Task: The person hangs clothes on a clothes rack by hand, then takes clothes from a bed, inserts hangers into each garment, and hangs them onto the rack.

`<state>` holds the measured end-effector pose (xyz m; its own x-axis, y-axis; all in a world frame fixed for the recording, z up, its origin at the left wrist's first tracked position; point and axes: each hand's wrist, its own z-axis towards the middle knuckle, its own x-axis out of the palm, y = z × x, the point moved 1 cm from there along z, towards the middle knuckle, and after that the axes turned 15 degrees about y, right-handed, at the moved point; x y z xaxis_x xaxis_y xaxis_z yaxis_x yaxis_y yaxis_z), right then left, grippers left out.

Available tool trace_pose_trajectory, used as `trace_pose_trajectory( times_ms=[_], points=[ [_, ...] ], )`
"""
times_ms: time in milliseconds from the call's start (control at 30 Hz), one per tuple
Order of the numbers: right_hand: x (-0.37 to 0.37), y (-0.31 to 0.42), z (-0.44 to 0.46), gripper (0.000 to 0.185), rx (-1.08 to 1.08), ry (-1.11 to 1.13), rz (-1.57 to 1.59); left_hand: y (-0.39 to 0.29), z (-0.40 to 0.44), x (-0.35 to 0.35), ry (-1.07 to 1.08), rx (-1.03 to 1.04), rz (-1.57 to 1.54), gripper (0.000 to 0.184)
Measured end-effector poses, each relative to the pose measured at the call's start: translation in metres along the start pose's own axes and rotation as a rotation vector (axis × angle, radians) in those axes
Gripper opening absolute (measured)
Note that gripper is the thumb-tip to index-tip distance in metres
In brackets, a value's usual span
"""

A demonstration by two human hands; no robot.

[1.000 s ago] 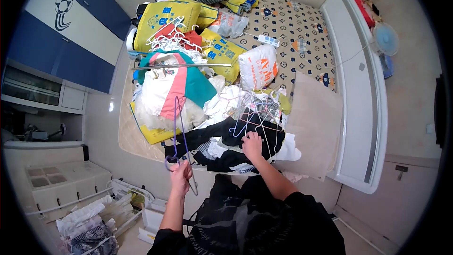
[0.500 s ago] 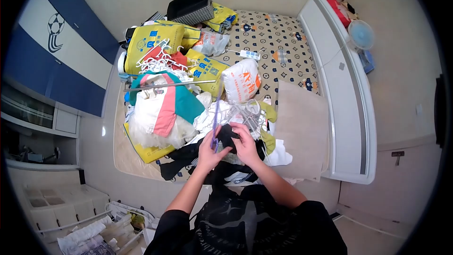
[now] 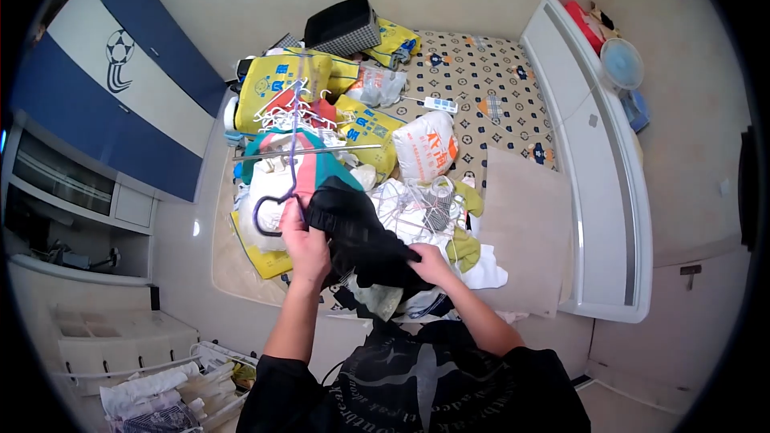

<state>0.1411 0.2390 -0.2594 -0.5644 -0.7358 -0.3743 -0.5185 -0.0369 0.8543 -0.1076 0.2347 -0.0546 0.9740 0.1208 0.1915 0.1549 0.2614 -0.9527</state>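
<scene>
My left hand [image 3: 306, 248] is closed around a purple clothes hanger [image 3: 258, 216], whose curved hook sticks out to the left and whose thin frame points away over the pile. A black garment [image 3: 346, 220] is stretched between my hands, its gathered upper end against my left fingers. My right hand [image 3: 433, 265] pinches the garment's other edge. What kind of garment it is, I cannot tell. Beneath it lie more dark and grey clothes, with a white piece [image 3: 488, 269] to the right.
On the bed are yellow bags [image 3: 277, 76], a white plastic bag [image 3: 425, 147], white hangers [image 3: 293, 116], a metal rod [image 3: 321, 151], a black basket [image 3: 341, 28] and a power strip [image 3: 440, 104]. A white headboard [image 3: 589, 168] stands at the right, a blue and white wardrobe [image 3: 120, 104] at the left.
The black garment has been lifted and spread between my hands, which have moved apart. My left hand has shifted left with the purple hanger, its hook now showing. The view has tilted slightly.
</scene>
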Motion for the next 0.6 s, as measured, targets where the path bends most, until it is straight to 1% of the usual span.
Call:
trace_pose_trajectory(
  times_ms=[33,67,133,167,200,267,333,400,433,467,533,567,600],
  points=[
    [0.000,0.000,0.002,0.041,-0.116,-0.140,0.009,-0.016,0.004,0.005,-0.015,-0.037,-0.090,0.010],
    [-0.001,0.000,0.004,0.041,-0.230,-0.278,0.003,-0.020,0.010,0.001,-0.012,0.009,-0.002,0.010],
    [-0.032,0.043,-0.009,0.044,-0.306,-0.452,-0.016,-0.042,0.021,-0.015,0.026,-0.045,0.237,0.008],
    [-0.043,0.035,-0.003,0.047,-0.313,-0.521,0.105,-0.055,0.027,-0.017,0.004,-0.009,0.289,0.006],
    [-0.058,0.023,-0.001,0.049,-0.319,-0.589,0.223,-0.055,0.035,-0.030,-0.006,0.005,0.403,0.005],
    [-0.101,0.032,-0.018,0.046,-0.209,-0.669,0.397,-0.061,0.045,-0.052,0.055,-0.042,0.716,0.008],
    [-0.142,0.035,-0.036,0.037,-0.239,-0.790,0.326,-0.057,0.047,-0.060,0.108,-0.172,0.641,0.009],
    [-0.169,0.062,-0.057,0.031,-0.215,-0.804,0.368,-0.046,0.043,-0.066,0.207,-0.284,0.552,0.008],
    [-0.179,0.076,-0.067,0.029,-0.206,-0.811,0.388,-0.042,0.040,-0.062,0.222,-0.349,0.395,0.008],
    [-0.186,0.087,-0.071,0.028,-0.226,-0.782,0.436,-0.042,0.039,-0.053,0.190,-0.413,0.180,0.010],
    [-0.197,0.109,-0.081,0.026,-0.267,-0.725,0.528,-0.037,0.041,-0.040,0.176,-0.454,0.076,0.011],
    [-0.201,0.120,-0.090,0.027,-0.207,-0.622,0.603,-0.022,0.044,-0.043,0.182,-0.372,0.201,0.008],
    [-0.203,0.128,-0.094,0.027,-0.227,-0.595,0.621,-0.022,0.048,-0.040,0.161,-0.375,0.441,0.014]
  ],
)
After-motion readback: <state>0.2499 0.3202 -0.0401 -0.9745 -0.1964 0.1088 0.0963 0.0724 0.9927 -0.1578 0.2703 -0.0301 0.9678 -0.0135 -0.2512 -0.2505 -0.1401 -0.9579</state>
